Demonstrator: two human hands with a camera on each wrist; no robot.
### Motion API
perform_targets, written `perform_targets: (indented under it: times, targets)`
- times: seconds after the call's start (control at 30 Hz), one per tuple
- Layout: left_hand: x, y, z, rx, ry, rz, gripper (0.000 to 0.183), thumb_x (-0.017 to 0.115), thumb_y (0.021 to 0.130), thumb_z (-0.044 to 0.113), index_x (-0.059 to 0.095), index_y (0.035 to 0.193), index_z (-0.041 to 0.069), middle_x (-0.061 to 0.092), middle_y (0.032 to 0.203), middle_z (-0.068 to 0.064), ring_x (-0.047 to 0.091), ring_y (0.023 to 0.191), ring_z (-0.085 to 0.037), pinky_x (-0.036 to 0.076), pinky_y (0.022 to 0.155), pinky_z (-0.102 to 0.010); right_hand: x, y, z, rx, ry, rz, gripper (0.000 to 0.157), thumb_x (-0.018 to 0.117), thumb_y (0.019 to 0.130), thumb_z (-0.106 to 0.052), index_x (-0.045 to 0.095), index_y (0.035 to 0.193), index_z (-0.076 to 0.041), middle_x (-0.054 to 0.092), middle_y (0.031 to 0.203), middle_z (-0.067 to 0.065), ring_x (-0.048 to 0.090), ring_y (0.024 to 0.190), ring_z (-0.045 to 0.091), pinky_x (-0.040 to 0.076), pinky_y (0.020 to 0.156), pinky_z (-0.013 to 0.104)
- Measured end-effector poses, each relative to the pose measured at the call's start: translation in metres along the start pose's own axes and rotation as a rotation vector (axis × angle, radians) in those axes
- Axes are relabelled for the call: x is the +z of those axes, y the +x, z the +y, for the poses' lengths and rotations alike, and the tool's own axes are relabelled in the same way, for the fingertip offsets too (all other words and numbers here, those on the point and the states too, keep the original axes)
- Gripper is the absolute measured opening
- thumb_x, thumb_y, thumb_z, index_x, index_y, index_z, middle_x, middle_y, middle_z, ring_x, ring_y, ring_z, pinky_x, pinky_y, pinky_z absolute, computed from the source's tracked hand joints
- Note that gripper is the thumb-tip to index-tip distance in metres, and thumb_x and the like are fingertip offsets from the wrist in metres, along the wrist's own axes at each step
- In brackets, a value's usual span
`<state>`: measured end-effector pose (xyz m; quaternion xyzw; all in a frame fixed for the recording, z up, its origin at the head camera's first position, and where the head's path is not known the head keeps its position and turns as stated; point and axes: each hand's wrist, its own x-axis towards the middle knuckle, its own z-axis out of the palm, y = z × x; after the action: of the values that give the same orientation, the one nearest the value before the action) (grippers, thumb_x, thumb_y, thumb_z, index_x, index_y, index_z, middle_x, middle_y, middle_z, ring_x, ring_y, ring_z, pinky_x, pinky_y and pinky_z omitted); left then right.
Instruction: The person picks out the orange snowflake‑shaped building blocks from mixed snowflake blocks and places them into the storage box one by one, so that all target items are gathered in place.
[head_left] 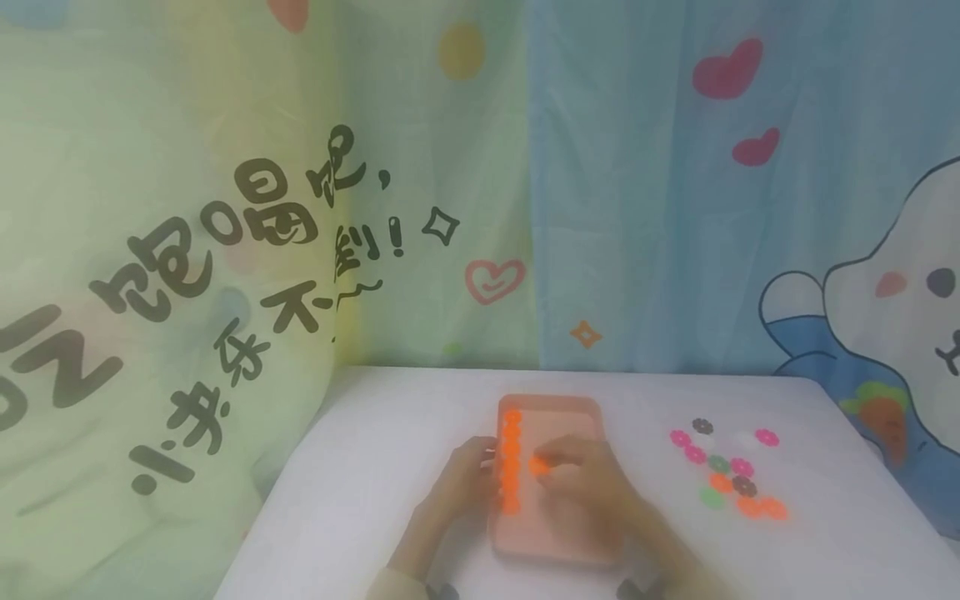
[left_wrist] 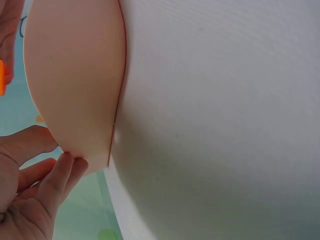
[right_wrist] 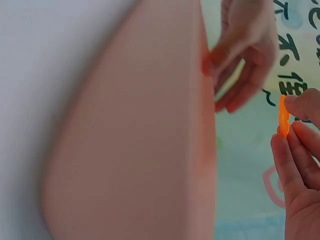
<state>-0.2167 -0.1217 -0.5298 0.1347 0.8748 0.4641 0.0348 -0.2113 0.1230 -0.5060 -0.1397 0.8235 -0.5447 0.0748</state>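
Note:
A pink rectangular tray (head_left: 558,542) lies on the white table. Along its left inner side runs a column of several orange flower-shaped discs (head_left: 511,467). My left hand (head_left: 468,477) holds the tray's left wall; in the left wrist view its fingertips (left_wrist: 64,167) rest on the outer side, with the thumb at the rim. Over the tray, my right hand (head_left: 592,477) pinches one more orange flower-shaped disc (head_left: 538,465). That disc (right_wrist: 284,116) shows edge-on between thumb and fingers in the right wrist view, apart from the column.
To the tray's right, loose flower-shaped discs lie scattered: pink (head_left: 767,437), dark brown (head_left: 702,426), green (head_left: 712,497) and orange (head_left: 772,508), some touching. A printed curtain (head_left: 622,208) hangs behind the table (head_left: 360,433) and along its left.

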Motion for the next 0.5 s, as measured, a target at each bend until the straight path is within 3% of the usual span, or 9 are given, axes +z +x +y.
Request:
perform_targets:
  times: [0.07, 0.27, 0.43, 0.5]
  targets:
    - [0.0, -0.001, -0.001, 0.04, -0.016, -0.003, 0.046, 0.067, 0.091, 0.006, 0.051, 0.133, 0.003, 0.057, 0.131, -0.013, 0.056, 0.12, -0.029, 0.048, 0.1, -0.046, 0.009, -0.002, 0.006, 0.05, 0.009, -0.022, 0.029, 0.073, 0.085, -0.026, 0.069, 0.115, -0.026, 0.063, 0.117, -0.009, 0.054, 0.111, 0.017, 0.046, 0.098, 0.044]
    - [-0.001, 0.0, -0.001, 0.112, 0.012, 0.005, 0.046, 0.068, 0.089, 0.004, 0.05, 0.131, -0.002, 0.058, 0.128, -0.018, 0.057, 0.117, -0.033, 0.049, 0.099, -0.046, 0.029, -0.004, 0.021, -0.107, -0.012, -0.014, 0.032, 0.075, 0.084, -0.019, 0.071, 0.115, -0.016, 0.068, 0.113, -0.004, 0.06, 0.104, 0.016, 0.053, 0.089, 0.032]
    - [-0.001, 0.0, 0.0, 0.075, 0.062, -0.002, 0.048, 0.069, 0.09, 0.007, 0.05, 0.133, 0.0, 0.058, 0.128, -0.015, 0.057, 0.117, -0.029, 0.05, 0.098, -0.043, 0.039, -0.006, 0.023, -0.177, -0.035, -0.027, 0.035, 0.078, 0.082, -0.022, 0.071, 0.115, -0.013, 0.069, 0.108, -0.003, 0.064, 0.095, 0.014, 0.056, 0.082, 0.027]
    - [-0.001, 0.001, -0.001, 0.058, 0.071, -0.004, 0.049, 0.069, 0.09, 0.009, 0.05, 0.134, 0.001, 0.058, 0.129, -0.013, 0.057, 0.118, -0.028, 0.05, 0.098, -0.042, 0.042, -0.007, 0.023, -0.167, -0.03, -0.053, 0.036, 0.078, 0.083, -0.025, 0.07, 0.116, -0.013, 0.069, 0.107, -0.003, 0.065, 0.092, 0.013, 0.057, 0.08, 0.027]
